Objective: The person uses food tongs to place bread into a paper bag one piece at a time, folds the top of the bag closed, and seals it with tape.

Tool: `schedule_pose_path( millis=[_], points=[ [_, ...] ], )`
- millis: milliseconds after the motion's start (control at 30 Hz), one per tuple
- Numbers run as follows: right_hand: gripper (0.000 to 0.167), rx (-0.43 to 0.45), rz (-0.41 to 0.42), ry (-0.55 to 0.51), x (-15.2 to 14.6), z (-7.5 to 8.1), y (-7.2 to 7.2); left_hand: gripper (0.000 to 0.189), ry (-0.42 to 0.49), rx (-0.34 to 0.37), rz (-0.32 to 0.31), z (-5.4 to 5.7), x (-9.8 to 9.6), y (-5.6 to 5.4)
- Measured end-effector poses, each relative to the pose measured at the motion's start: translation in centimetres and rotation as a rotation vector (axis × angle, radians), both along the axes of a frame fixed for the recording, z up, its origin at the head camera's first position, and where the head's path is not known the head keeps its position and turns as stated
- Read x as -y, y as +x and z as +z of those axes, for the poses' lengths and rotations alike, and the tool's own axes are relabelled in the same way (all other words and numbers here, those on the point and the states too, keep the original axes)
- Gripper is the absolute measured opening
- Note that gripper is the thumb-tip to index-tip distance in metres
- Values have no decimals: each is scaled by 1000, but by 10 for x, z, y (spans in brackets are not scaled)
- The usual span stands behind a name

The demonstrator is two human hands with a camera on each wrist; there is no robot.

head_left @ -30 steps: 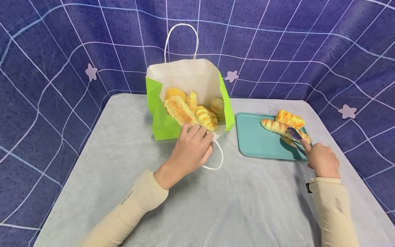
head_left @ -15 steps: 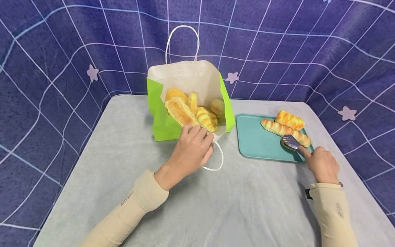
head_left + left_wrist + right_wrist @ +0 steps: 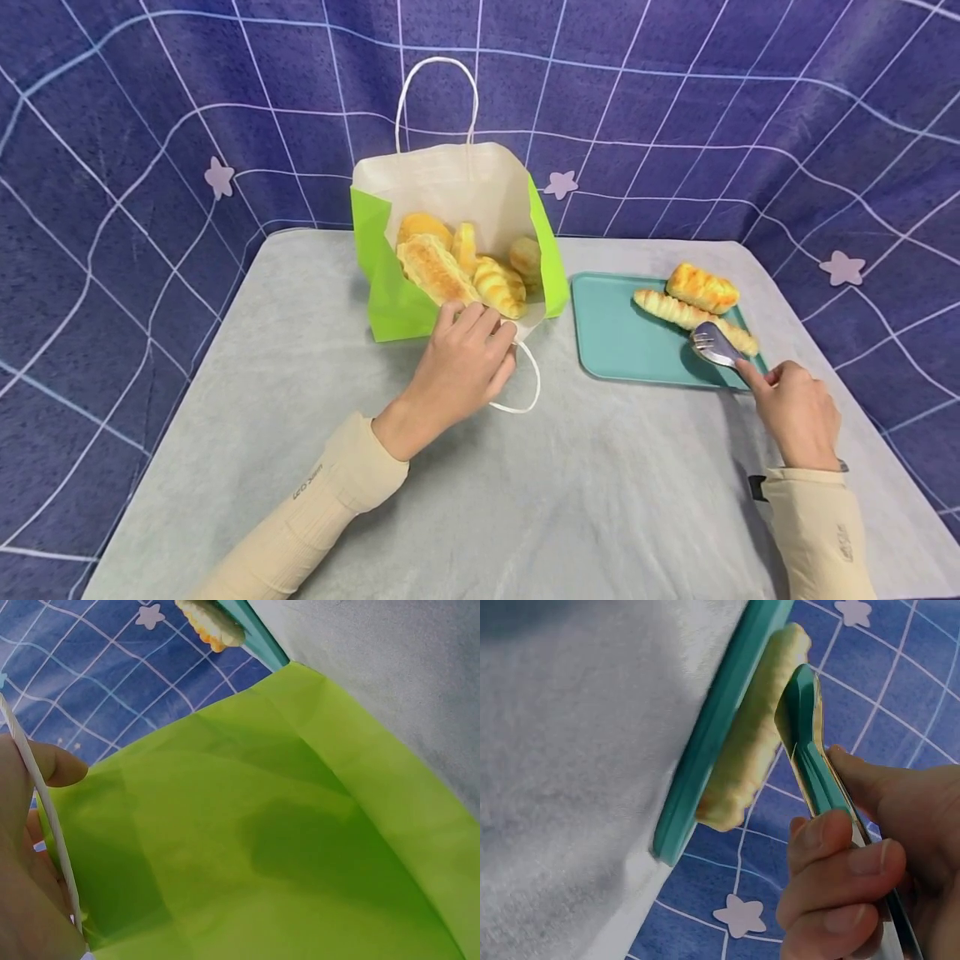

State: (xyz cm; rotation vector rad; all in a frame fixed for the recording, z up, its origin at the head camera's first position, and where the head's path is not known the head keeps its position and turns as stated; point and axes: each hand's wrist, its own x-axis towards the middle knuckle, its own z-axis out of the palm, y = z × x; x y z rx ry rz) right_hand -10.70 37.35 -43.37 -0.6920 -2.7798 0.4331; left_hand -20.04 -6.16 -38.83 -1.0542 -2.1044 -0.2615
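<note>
My left hand grips the front rim of a green paper bag, near its white rope handle. Inside the bag lie several breads, among them a long flaky loaf and a striped roll. In my right hand is a pair of metal serving tongs, held over the right part of a teal tray. The tongs' arms lie close together with no bread visible between them. Just beyond their tips, a long twisted bread lies on the tray.
A golden rectangular bread sits behind the twisted bread at the tray's back right. Grey cloth covers the table. A blue gridded curtain with stars closes off the back and both sides.
My right hand has drawn the tongs back off the twisted bread, toward me and slightly right. The left hand keeps its grip on the bag rim.
</note>
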Motion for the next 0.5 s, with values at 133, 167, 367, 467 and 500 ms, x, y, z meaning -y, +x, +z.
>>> schedule_pose_path(
  millis=[133,167,367,467,500],
  points=[
    [61,47,2,-16,1,2,2,19,0,7,-1,-1,1,1],
    [64,71,0,-27,0,3,3,20,-1,8,-2,-1,1,1],
    [81,236,1,-81,-1,13,7,20,-1,10,-6,-2,0,0],
    [83,316,10,-89,-1,20,10,20,5,5,-7,-1,1,0],
    [83,338,7,-89,-2,22,10,20,7,4,-8,-1,1,0]
  ],
)
